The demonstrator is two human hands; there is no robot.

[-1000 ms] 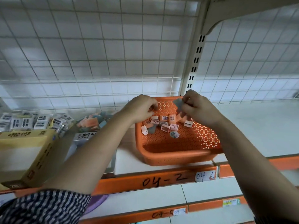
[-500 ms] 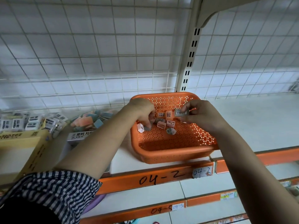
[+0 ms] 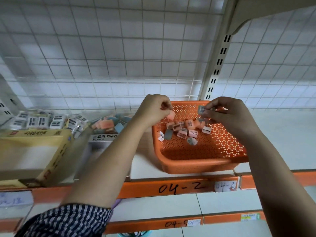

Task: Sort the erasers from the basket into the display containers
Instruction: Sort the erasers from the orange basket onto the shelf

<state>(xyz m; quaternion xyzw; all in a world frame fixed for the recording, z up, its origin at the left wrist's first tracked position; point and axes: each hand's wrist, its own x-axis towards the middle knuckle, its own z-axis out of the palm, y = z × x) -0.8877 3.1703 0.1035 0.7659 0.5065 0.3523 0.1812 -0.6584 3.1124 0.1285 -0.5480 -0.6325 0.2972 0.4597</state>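
A dark-and-white striped sleeve (image 3: 65,219) covers the left upper arm at the bottom edge. Beyond it runs the orange front strip of the white shelf (image 3: 181,187), hand-lettered "04-2".

On that shelf stands the orange perforated plastic basket (image 3: 196,165), its near wall at the shelf's front edge. To its left sit a yellow cardboard box (image 3: 29,151) and, between box and basket, a grey display container with a printed label (image 3: 102,139). The container holds a heap of pink and grey-blue erasers (image 3: 107,124). Behind the yellow box lies a pile of white wrapped erasers with barcodes (image 3: 39,120).

A loose cluster of small pink and grey erasers (image 3: 183,130) lies on the basket's floor, towards its far left part.

Above the basket's far left rim, the left hand (image 3: 153,110) has its fingers curled and pinches a pink eraser (image 3: 171,115). Over the far wall, the right hand (image 3: 229,113) pinches a grey eraser with a barcode sticker (image 3: 201,109) between thumb and fingertips. The two hands are near each other but apart.

Behind everything rises a white wire grid (image 3: 119,57), with a cream slotted upright post (image 3: 217,65) just behind the basket.
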